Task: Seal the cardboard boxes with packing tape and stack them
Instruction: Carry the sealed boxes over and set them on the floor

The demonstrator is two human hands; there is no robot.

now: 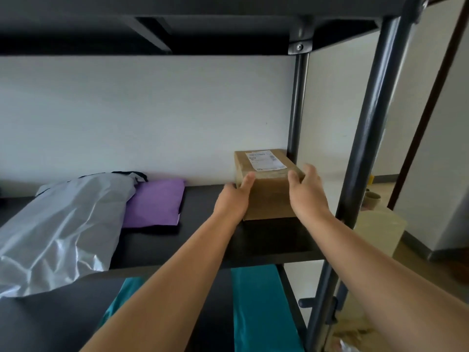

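Well off to the left of the left hand lie a grey plastic mailer (63, 224) and, nearer it, a purple mailer (154, 201), both flat on the black shelf (203, 240). The left hand (234, 196) grips the left side of the cardboard box (269, 199), thumb laid up over its near top edge. The right hand (308, 191) clasps the opposite side, fingers curled over the top corner. Between the hands the box sits on the shelf, close to the wall, closed, with a shipping label (265, 161) on top. It looks sealed to me, though I cannot make out the tape clearly. Nothing is stacked on or under it, so the stacking seems barely begun. No other boxes are in sight.
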